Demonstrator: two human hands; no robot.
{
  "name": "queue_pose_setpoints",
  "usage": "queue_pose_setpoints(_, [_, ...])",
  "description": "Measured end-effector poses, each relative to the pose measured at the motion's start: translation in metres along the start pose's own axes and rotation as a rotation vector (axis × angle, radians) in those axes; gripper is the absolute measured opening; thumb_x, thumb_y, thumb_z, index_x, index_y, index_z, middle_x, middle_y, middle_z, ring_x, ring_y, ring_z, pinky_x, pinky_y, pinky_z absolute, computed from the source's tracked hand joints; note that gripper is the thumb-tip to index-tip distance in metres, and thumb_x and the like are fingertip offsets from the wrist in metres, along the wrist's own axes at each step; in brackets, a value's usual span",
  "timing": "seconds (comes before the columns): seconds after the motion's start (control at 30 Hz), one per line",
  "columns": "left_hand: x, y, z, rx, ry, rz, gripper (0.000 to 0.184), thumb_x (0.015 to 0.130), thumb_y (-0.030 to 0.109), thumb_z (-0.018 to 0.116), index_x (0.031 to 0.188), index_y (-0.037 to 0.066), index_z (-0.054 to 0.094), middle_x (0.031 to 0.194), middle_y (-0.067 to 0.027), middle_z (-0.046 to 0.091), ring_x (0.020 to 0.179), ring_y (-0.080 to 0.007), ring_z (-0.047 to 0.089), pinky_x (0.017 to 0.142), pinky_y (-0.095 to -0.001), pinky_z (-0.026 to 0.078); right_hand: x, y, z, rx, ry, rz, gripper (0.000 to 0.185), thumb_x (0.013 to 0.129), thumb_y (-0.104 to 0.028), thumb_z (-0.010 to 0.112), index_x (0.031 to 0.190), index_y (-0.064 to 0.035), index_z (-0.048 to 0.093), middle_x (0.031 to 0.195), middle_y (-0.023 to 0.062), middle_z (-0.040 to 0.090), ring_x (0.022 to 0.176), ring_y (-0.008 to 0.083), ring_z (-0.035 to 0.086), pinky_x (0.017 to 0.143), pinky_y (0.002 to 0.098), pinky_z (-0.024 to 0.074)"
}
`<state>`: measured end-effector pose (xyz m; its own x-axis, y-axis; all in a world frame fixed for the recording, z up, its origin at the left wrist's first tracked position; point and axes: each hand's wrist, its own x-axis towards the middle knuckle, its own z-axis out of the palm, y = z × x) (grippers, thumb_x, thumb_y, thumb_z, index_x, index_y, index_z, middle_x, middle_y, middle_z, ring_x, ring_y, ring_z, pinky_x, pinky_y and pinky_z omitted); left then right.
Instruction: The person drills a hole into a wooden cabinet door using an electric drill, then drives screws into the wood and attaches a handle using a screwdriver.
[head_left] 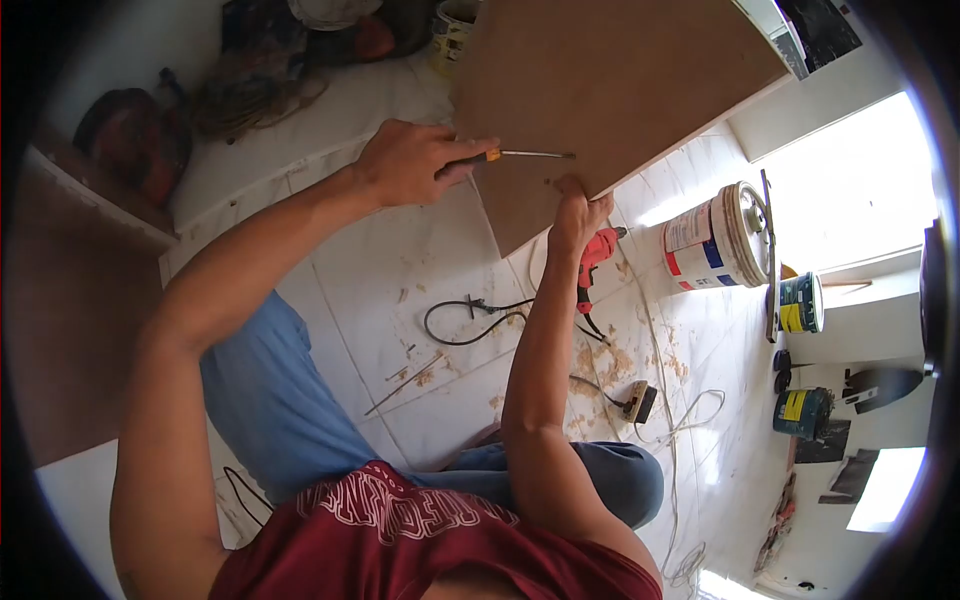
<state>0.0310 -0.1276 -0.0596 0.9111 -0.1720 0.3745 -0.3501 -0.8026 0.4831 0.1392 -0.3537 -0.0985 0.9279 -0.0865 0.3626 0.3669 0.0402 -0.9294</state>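
My left hand (pixel 412 165) is closed around the handle of a screwdriver (pixel 535 153), dark with a yellow-orange collar. Its metal shaft points right across the brown wooden board (pixel 610 85), with the tip at or just above the board's face; contact cannot be made out. A small dark spot shows on the board below the tip. My right hand (pixel 580 212) grips the board's lower edge, thumb on the face, and its other fingers are partly hidden. Just beyond that hand, a red power drill (pixel 597 258) lies on the floor, partly covered by my forearm.
Black cable (pixel 470 322) loops over the tiled floor among wood shavings (pixel 620 365). An extension socket (pixel 640 402) lies near my right knee. A white bucket (pixel 715 240) and dark green tubs (pixel 800 303) stand at the right. Another brown panel (pixel 80 330) is on the left.
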Motion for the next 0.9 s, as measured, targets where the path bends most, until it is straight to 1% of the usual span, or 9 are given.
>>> queue_pose_setpoints(0.07, [0.005,-0.002,-0.009,-0.249,-0.075,-0.150,0.045,0.096,0.024,0.064,0.139,0.010,0.059,0.078,-0.0018,0.061,0.057,-0.0088,0.051,0.049,-0.0247,0.044,-0.004,-0.001,0.003,-0.020,0.017,-0.021,0.028,0.070,0.001,0.059,0.098,0.0045,0.061,0.084,0.0116,0.065,0.073,0.0216,0.065,0.068,0.0335,0.0542])
queue_pose_setpoints(0.17, [0.011,-0.006,-0.035,-0.921,-0.391,-0.647,0.045,0.095,0.021,0.063,0.138,0.009,0.060,0.079,-0.0019,0.061,0.056,-0.0080,0.050,0.048,-0.0241,0.042,-0.007,0.008,0.006,0.172,-0.011,-0.019,0.030,0.070,0.001,0.059,0.100,0.0041,0.060,0.084,0.0104,0.065,0.074,0.0203,0.065,0.068,0.0331,0.0543])
queue_pose_setpoints(0.27, [0.000,-0.011,-0.032,-1.397,-0.497,-0.740,0.044,0.095,0.022,0.063,0.137,0.008,0.061,0.080,-0.0021,0.060,0.053,-0.0054,0.045,0.045,-0.0213,0.036,-0.008,0.000,0.006,0.086,-0.031,-0.032,0.030,0.069,0.002,0.059,0.099,0.0036,0.061,0.085,0.0094,0.065,0.075,0.0190,0.065,0.068,0.0316,0.0537])
queue_pose_setpoints(0.37, [0.006,-0.011,-0.033,-1.315,-0.523,-0.829,0.040,0.096,0.022,0.063,0.133,0.007,0.063,0.083,-0.0026,0.060,0.051,-0.0043,0.042,0.043,-0.0208,0.033,-0.007,0.005,0.008,0.122,-0.006,-0.039,0.028,0.069,0.002,0.059,0.097,0.0031,0.061,0.084,0.0084,0.065,0.074,0.0177,0.063,0.069,0.0310,0.0523])
queue_pose_setpoints(0.47, [0.010,-0.004,-0.032,-0.874,-0.473,-0.601,0.039,0.095,0.021,0.065,0.133,0.011,0.064,0.086,-0.0023,0.061,0.057,-0.0076,0.049,0.047,-0.0236,0.041,-0.007,0.005,0.008,0.055,0.026,-0.076,0.027,0.069,0.001,0.058,0.095,0.0035,0.061,0.083,0.0078,0.064,0.071,0.0176,0.061,0.068,0.0311,0.0507])
queue_pose_setpoints(0.57, [0.001,0.016,-0.007,0.235,0.053,0.063,0.042,0.094,0.017,0.065,0.135,0.016,0.063,0.087,-0.0013,0.061,0.067,-0.0118,0.055,0.054,-0.0272,0.047,-0.008,-0.005,0.005,-0.022,0.078,-0.022,0.027,0.070,0.000,0.058,0.096,0.0044,0.061,0.082,0.0081,0.064,0.072,0.0179,0.060,0.068,0.0318,0.0501])
queue_pose_setpoints(0.67, [-0.008,0.018,0.002,0.149,0.074,-0.006,0.042,0.093,0.017,0.066,0.135,0.020,0.064,0.088,-0.0008,0.060,0.077,-0.0159,0.059,0.062,-0.0310,0.052,-0.004,0.000,0.002,-0.034,0.013,-0.079,0.026,0.071,0.000,0.059,0.097,0.0050,0.061,0.083,0.0086,0.063,0.074,0.0180,0.061,0.067,0.0314,0.0498])
queue_pose_setpoints(0.87, [-0.004,0.007,-0.043,-1.260,-0.350,-0.610,0.047,0.093,0.015,0.063,0.140,0.013,0.058,0.093,-0.0053,0.059,0.065,-0.0067,0.048,0.047,-0.0199,0.038,-0.001,0.013,-0.001,0.045,-0.008,-0.074,0.031,0.072,0.000,0.061,0.103,0.0042,0.061,0.088,0.0093,0.066,0.078,0.0183,0.063,0.069,0.0313,0.0521])
queue_pose_setpoints(0.9, [-0.004,0.006,-0.043,-1.253,-0.340,-0.634,0.048,0.093,0.015,0.062,0.141,0.011,0.057,0.094,-0.0058,0.059,0.062,-0.0053,0.046,0.046,-0.0187,0.035,0.003,0.019,-0.003,0.077,-0.057,-0.059,0.036,0.071,0.000,0.061,0.106,0.0040,0.060,0.091,0.0098,0.066,0.080,0.0186,0.063,0.071,0.0314,0.0523])
